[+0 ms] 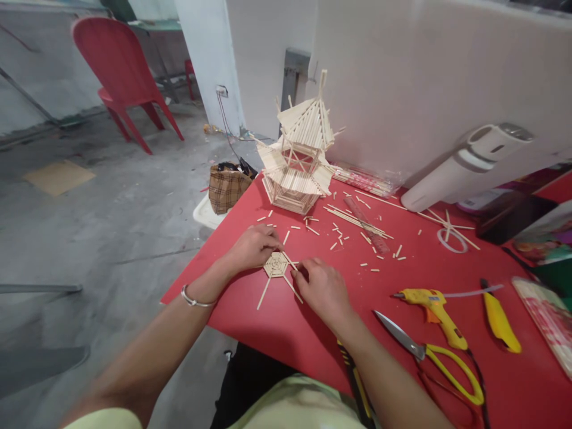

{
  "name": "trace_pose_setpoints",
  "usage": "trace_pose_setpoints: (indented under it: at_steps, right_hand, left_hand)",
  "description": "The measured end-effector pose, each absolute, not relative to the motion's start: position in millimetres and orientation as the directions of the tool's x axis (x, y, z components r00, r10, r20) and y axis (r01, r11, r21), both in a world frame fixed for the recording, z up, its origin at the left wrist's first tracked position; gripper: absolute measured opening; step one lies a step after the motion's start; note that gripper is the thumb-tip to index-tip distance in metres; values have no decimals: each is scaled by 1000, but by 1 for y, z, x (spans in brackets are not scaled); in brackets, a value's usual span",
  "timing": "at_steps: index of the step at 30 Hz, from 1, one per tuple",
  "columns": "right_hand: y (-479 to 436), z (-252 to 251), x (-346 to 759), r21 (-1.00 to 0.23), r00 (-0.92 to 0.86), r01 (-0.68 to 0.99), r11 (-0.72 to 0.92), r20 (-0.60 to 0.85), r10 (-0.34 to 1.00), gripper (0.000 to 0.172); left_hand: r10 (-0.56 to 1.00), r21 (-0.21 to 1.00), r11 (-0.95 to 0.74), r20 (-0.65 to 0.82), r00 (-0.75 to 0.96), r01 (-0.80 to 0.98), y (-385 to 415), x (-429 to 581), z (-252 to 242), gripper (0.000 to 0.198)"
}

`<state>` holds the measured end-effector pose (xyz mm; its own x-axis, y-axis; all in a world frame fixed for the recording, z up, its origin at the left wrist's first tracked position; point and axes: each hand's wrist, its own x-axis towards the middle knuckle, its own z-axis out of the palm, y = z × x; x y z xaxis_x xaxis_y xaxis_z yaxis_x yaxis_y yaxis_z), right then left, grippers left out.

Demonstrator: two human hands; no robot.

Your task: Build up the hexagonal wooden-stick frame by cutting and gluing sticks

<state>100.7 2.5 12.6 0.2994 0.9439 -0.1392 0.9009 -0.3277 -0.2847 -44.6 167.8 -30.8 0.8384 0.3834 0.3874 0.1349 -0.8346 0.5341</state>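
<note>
A small hexagonal web of thin wooden sticks, with longer sticks radiating from it, lies flat on the red table. At its upper right edge a short wooden stick spans the space between my hands. The fingertips of my left hand pinch around the stick's upper end, the wrist wearing a silver bangle. My right hand is closed at the lower end, its fingers curled and partly hidden. Beyond the hands stands a pagoda-like stick model with two roof tiers.
Cut stick pieces and a ruler lie on the red table. At right are scissors, a yellow glue gun, a yellow cutter and a leaning white cylindrical device. A plaid bag sits beyond the left edge.
</note>
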Motion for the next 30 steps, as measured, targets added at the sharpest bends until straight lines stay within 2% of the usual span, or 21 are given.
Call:
trace_pose_setpoints:
  at_steps: [14, 30]
  right_hand:
    - [16, 5, 96, -253, 295, 919, -301, -62, 954, 19]
    - [19, 10, 97, -266, 298, 910, -318, -116, 948, 21]
  left_hand:
    - [386, 559, -824, 428, 817, 96, 168, -45, -34, 35]
    - [411, 573, -810, 406, 816, 123, 168, -45, -35, 34]
